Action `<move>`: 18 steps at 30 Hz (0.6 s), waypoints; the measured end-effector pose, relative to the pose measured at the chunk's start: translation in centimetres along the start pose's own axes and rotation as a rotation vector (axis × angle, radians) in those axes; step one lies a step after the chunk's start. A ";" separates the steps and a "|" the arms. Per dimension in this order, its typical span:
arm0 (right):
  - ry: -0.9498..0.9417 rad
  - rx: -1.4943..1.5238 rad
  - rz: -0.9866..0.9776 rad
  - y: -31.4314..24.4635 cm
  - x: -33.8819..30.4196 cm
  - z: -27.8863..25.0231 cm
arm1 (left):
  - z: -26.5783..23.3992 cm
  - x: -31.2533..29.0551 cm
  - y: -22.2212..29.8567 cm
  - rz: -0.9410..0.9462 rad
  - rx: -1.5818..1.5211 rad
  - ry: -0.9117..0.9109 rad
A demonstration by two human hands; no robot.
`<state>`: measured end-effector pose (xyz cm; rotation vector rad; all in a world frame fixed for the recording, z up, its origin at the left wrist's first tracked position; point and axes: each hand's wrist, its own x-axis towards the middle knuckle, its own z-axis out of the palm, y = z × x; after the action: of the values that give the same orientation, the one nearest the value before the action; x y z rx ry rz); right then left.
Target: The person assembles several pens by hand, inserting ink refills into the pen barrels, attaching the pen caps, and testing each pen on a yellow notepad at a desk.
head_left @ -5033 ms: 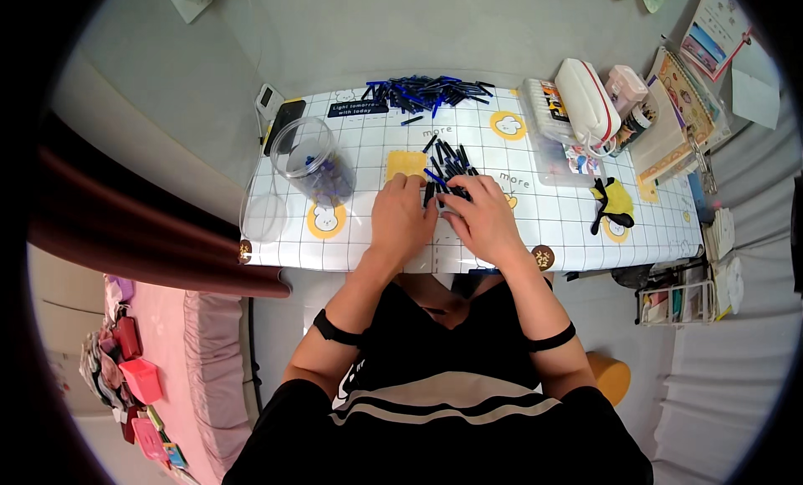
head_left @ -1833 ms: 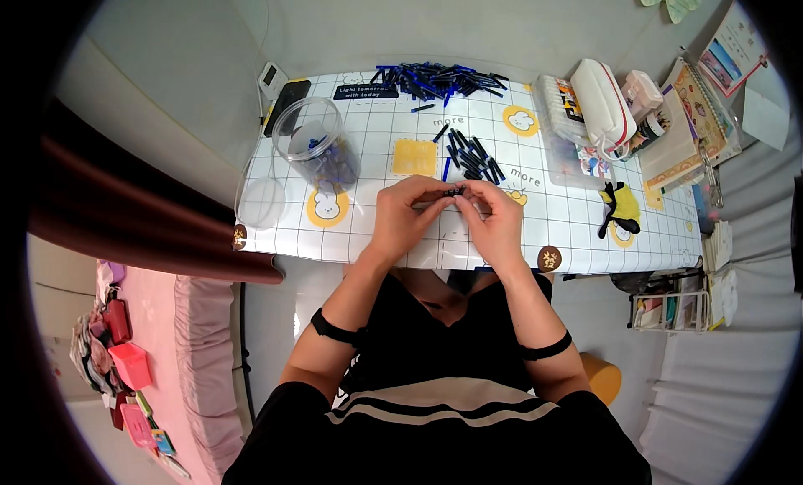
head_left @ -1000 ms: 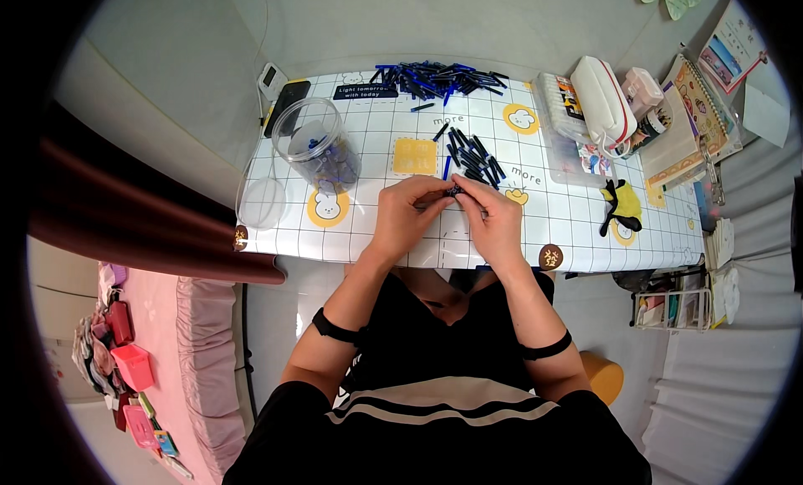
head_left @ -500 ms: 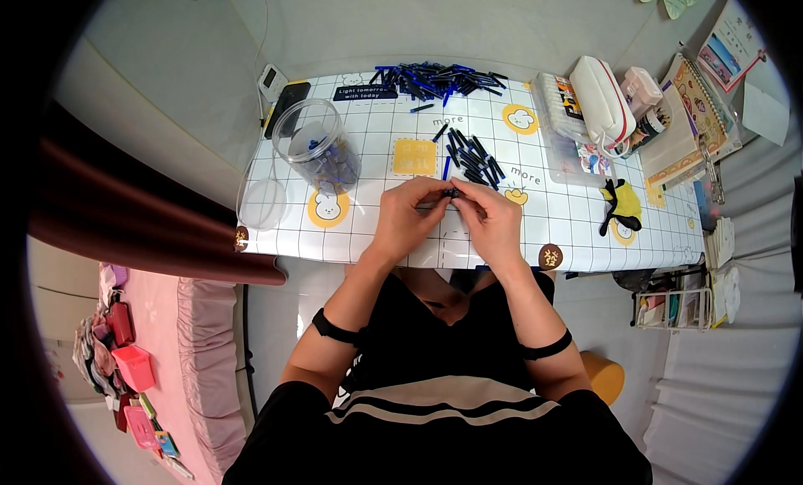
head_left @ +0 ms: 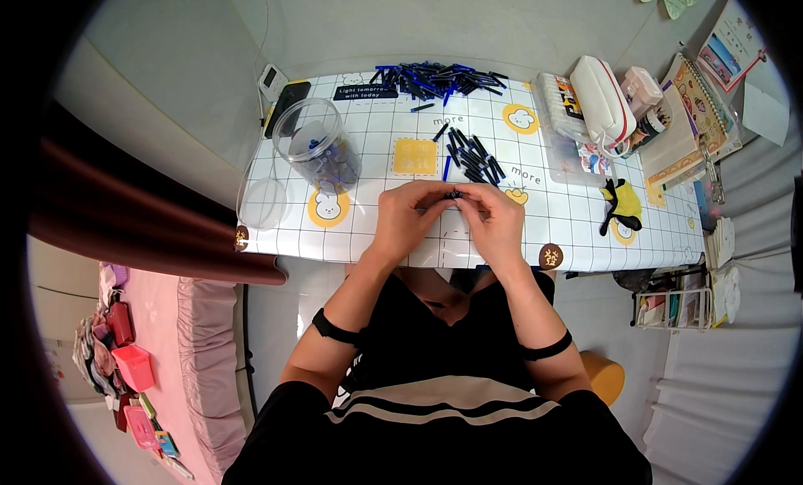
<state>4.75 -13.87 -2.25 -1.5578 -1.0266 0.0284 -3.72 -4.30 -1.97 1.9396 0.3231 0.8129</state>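
Fingertips together, my left hand (head_left: 409, 217) and my right hand (head_left: 493, 225) pinch a small dark blue piece (head_left: 452, 195) between them, low over the near part of the table. My fingers cover most of it, so its exact kind is hard to tell. Just beyond my hands lies a small heap of short dark blue and black sticks (head_left: 473, 157), like pen ink cartridges. A larger pile of similar sticks (head_left: 439, 79) lies at the far edge. To the left stands a clear round jar (head_left: 319, 146), open at the top, with dark blue pieces inside.
A clear round lid (head_left: 263, 205) lies left of the jar, near a black phone-like slab (head_left: 287, 108). On the right are a clear storage box (head_left: 559, 142), a white pouch (head_left: 603, 100) and a yellow-and-black cloth item (head_left: 622, 205). The patterned table (head_left: 376, 238) ends close to my body.
Both hands stay in nearly the same place. My fingers have shifted slightly around the small dark piece, and my two hands sit a little differently against each other.
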 end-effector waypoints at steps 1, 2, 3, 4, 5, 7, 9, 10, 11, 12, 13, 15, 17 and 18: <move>0.002 0.003 0.001 0.0 0.0 -0.1 | 0.1 0.0 0.0 -0.014 -0.014 0.014; 0.003 0.005 0.002 0.0 0.0 -0.1 | 0.1 0.0 0.1 -0.021 -0.022 0.020; 0.006 0.005 0.021 0.0 0.0 -0.2 | 0.2 0.0 0.1 -0.028 -0.029 0.025; 0.007 0.005 0.030 0.0 0.0 -0.2 | 0.1 0.1 0.2 -0.008 -0.020 0.011; 0.008 0.005 0.039 0.0 0.0 -0.1 | 0.0 0.1 0.3 0.002 -0.015 0.003; 0.009 0.007 0.063 0.0 0.0 -0.1 | 0.0 0.2 0.2 0.032 0.002 -0.010; 0.002 0.019 0.096 0.0 0.0 -0.1 | 0.0 0.2 0.0 0.054 0.013 -0.017; 0.002 0.025 0.100 0.0 0.2 -0.1 | -0.1 0.3 -0.2 0.059 0.014 -0.025; 0.001 0.031 0.107 0.0 0.3 -0.1 | 0.0 0.4 -0.2 0.066 0.015 -0.028; 0.001 0.032 0.112 0.1 0.2 -0.1 | 0.0 0.4 -0.3 0.072 0.015 -0.033; 0.001 0.032 0.108 0.2 0.3 -0.1 | 0.2 0.5 -0.2 0.047 -0.019 -0.021; 0.005 0.034 0.096 0.4 0.3 -0.1 | 0.3 0.6 -0.3 0.032 -0.053 -0.007; 0.006 0.033 0.077 0.6 0.4 0.0 | 0.3 0.8 -0.5 0.037 -0.072 -0.008; 0.019 -0.005 0.028 0.6 0.5 0.0 | 0.3 0.9 -0.4 0.040 -0.078 -0.008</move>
<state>5.35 -13.52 -2.50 -1.5740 -0.9910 0.0306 -2.81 -3.85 -2.06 1.8809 0.2450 0.8323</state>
